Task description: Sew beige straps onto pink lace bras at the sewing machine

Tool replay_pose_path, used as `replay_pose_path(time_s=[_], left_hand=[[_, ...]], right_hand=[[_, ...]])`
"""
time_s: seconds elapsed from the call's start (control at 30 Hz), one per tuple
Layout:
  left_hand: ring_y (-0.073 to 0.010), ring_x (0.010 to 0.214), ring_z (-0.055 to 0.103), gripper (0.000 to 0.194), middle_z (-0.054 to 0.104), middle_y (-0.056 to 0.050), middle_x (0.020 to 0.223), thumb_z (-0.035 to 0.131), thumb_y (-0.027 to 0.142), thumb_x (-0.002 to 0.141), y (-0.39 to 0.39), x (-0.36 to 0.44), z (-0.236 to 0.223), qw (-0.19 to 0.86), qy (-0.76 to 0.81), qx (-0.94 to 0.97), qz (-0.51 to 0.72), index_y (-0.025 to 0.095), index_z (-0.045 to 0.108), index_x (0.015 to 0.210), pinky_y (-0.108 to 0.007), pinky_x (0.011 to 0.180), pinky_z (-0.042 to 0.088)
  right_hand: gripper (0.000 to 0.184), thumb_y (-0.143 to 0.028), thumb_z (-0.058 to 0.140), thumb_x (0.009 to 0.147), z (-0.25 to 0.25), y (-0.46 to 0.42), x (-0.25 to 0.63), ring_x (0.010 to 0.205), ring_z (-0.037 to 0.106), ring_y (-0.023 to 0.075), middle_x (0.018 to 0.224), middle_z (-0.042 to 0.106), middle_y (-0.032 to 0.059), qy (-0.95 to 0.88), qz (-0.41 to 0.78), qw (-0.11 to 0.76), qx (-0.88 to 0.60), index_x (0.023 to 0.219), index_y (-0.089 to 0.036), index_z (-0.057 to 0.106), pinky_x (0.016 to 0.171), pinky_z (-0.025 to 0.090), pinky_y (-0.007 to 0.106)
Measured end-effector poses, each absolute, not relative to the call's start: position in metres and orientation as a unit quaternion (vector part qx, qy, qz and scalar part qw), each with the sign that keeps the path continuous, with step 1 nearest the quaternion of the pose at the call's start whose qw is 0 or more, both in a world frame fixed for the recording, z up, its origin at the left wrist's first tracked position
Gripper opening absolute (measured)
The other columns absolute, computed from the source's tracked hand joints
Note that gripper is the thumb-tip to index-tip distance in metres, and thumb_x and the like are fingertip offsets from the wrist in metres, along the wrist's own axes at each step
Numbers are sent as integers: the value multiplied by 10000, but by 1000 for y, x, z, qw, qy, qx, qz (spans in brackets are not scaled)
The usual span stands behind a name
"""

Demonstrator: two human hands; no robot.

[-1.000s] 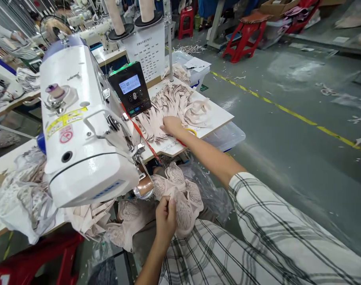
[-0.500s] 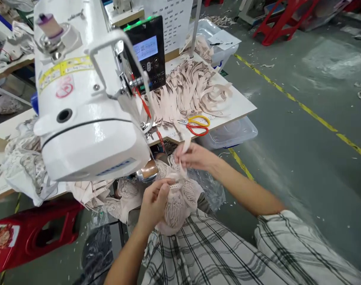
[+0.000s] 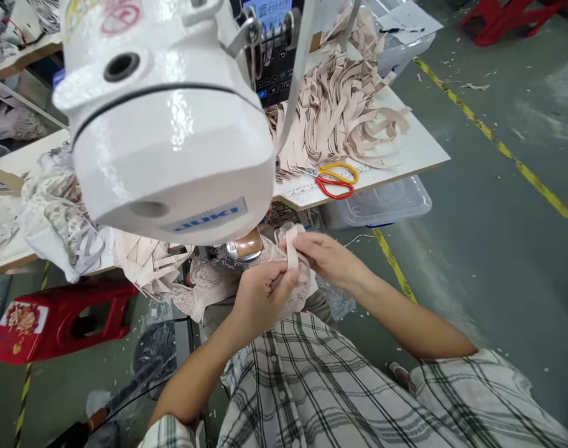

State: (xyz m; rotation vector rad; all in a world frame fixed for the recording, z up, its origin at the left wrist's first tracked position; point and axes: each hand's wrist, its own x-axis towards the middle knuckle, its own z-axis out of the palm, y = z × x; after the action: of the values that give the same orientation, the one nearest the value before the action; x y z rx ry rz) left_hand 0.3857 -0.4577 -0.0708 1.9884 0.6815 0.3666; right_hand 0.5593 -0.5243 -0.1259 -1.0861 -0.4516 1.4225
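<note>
Just below the head of a white sewing machine, both hands hold a pale pink strap. My left hand pinches its lower end, with thumb and fingers pressed together. Closed on the upper end, to the right, is my right hand. Under the hands a pale pink lace bra lies over my lap, partly covered by the fingers. More lace cups trail off to the left. The machine's needle is hidden behind its head.
Many loose straps are heaped on the white table behind the machine. Scissors with red and yellow handles lie near its front edge. A clear plastic bin sits below. A red stool stands at the left.
My view has come closer to the machine. My left hand has moved up from the bra's edge onto the strap, and the strap now spans between both hands.
</note>
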Motion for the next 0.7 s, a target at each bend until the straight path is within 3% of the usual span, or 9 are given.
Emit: replay_pose_path(time_s=[0.1, 0.23, 0.4, 0.57, 0.7], left_hand=[[-135, 621, 607, 324, 710, -34, 729, 469, 321, 984, -446, 376, -76, 314, 288, 882, 201, 193, 732, 1121, -223, 603, 438], [-141, 634, 650, 354, 769, -64, 800, 482, 318, 988, -434, 361, -80, 169, 375, 888, 207, 199, 710, 1230, -209, 592, 432], [-182, 929, 722, 362, 745, -51, 1183, 488, 348, 991, -424, 349, -80, 292, 389, 852, 193, 254, 661, 1294, -244, 779, 538], [-204, 848, 720, 438, 766, -50, 963, 550, 390, 955, -409, 340, -85, 395, 371, 832, 117, 242, 587, 1366, -269, 730, 553], [-228, 1052, 693, 397, 735, -73, 1149, 545, 368, 959, -411, 342, -80, 436, 389, 800, 142, 234, 606, 1328, -291, 818, 563]], right_hand=[[274, -458, 774, 779, -114, -496, 569, 517, 447, 59, 599, 511, -54, -223, 527, 657, -490, 836, -195, 718, 468, 364, 191], [262, -415, 794, 753, -107, -463, 573, 566, 550, 79, 680, 606, -30, -300, 504, 631, -508, 840, -199, 673, 521, 453, 205], [234, -409, 743, 783, -108, -441, 567, 663, 592, 133, 795, 650, -3, -420, 424, 582, -552, 861, -217, 633, 627, 515, 282], [188, -383, 657, 843, -105, -425, 563, 937, 614, 218, 971, 624, 34, -519, 267, 524, -620, 942, -225, 635, 830, 520, 373], [163, -328, 625, 856, -101, -414, 562, 964, 609, 225, 1099, 593, 48, -552, 256, 465, -643, 979, -221, 631, 908, 501, 430]])
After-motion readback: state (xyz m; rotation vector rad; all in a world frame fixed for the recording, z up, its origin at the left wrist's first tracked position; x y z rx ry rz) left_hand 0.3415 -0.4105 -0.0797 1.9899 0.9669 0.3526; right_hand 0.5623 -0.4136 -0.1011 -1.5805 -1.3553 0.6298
